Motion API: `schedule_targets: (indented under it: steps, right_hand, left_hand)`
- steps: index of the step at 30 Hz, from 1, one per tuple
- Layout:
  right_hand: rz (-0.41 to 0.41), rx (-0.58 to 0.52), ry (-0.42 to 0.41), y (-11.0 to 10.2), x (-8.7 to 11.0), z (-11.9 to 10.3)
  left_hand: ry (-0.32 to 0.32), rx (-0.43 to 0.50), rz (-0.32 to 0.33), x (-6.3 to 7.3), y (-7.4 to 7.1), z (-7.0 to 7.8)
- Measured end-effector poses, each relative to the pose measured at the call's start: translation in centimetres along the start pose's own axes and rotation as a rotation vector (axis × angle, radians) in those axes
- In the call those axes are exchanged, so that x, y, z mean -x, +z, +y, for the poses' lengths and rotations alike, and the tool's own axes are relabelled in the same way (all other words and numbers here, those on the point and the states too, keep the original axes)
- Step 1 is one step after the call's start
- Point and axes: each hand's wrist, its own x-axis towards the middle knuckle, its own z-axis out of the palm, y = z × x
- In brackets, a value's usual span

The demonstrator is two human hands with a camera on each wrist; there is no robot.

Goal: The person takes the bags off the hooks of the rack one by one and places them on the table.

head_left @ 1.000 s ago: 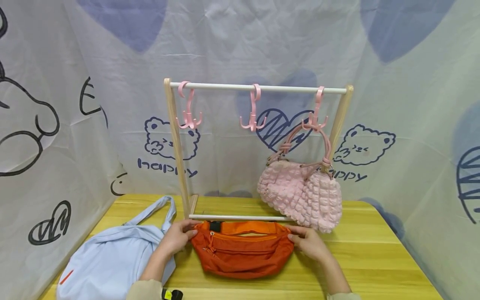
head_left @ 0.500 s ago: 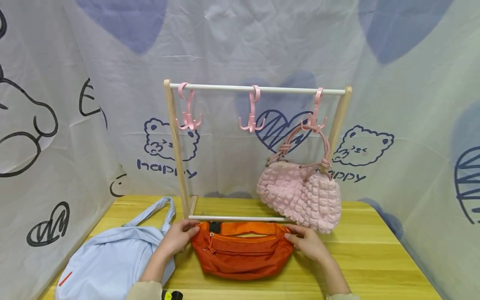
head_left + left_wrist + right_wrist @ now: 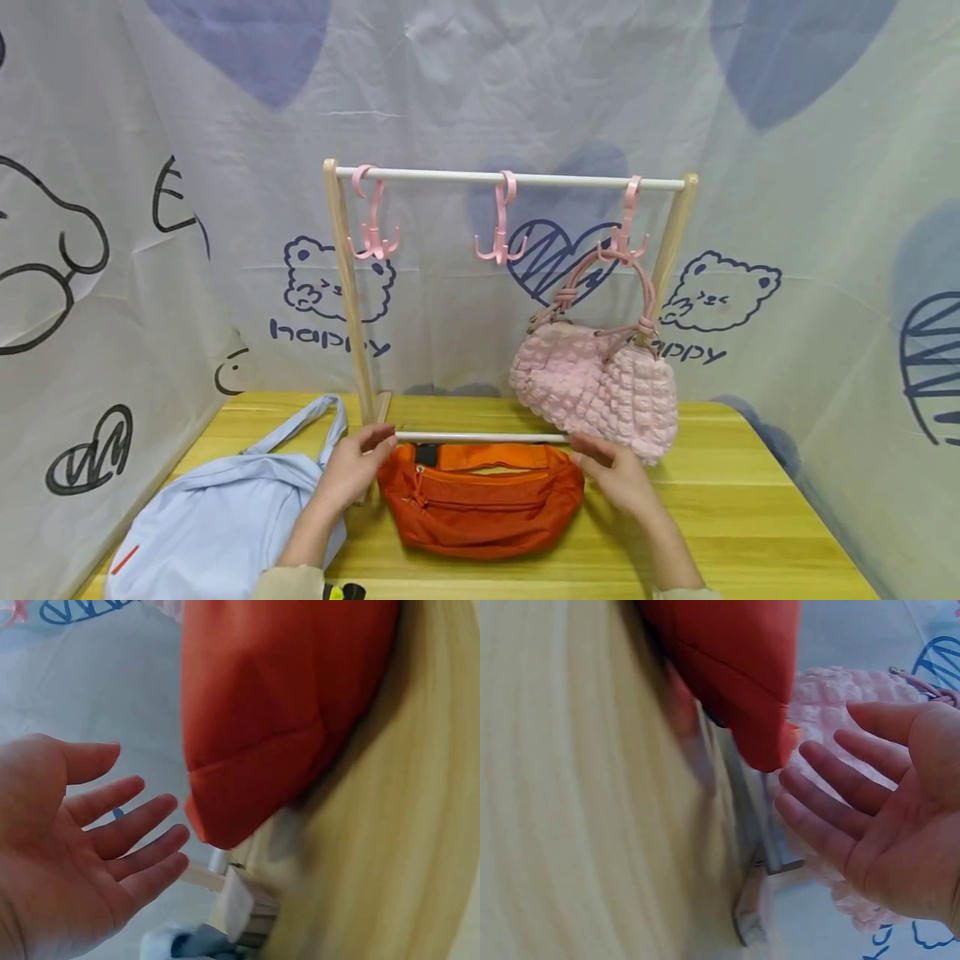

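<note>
An orange-red fanny pack [image 3: 480,508] with a zipper and a black buckle rests on the table in front of the rack. My left hand [image 3: 358,468] is at its left end, and my right hand [image 3: 617,475] at its right end. In the left wrist view, the fingers of the left hand [image 3: 90,840] are spread and apart from the fanny pack [image 3: 255,712]. The right wrist view has the right hand [image 3: 885,802] with loosely extended fingers, the fingertips close to the corner of the fanny pack [image 3: 735,667]. Neither hand holds anything.
Behind stands a wood-and-white rack [image 3: 442,175] with three pink hooks. A pink puffy handbag [image 3: 600,383] hangs from the right hook. On the left of the wooden table [image 3: 750,517] lies a light blue bag [image 3: 225,517], beside my left forearm.
Both hands have let go of the fanny pack's ends, their fingers opening and lifting slightly. The fanny pack stays in place on the table.
</note>
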Motion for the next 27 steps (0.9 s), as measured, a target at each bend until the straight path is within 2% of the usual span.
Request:
schedule_targets:
  steps: [6, 12, 19, 27]
  right_hand:
    - [0.029, -0.008, -0.082, -0.8, 0.2, -1.4]
    - [0.06, -0.105, -0.183, -1.1, 0.4, -2.9]
    - [0.164, -0.208, -0.342, -1.5, 0.8, -4.8]
    - [0.316, -0.288, -0.431, -3.0, 0.6, -7.9]
  left_hand:
    - [0.054, 0.043, 0.041, 0.1, -0.5, 1.8]
    - [0.12, 0.057, 0.069, 0.4, -0.7, 3.9]
    - [0.197, 0.115, 0.12, 0.6, 0.3, 6.7]
    - [0.356, 0.264, 0.183, -0.2, 2.1, 9.5]
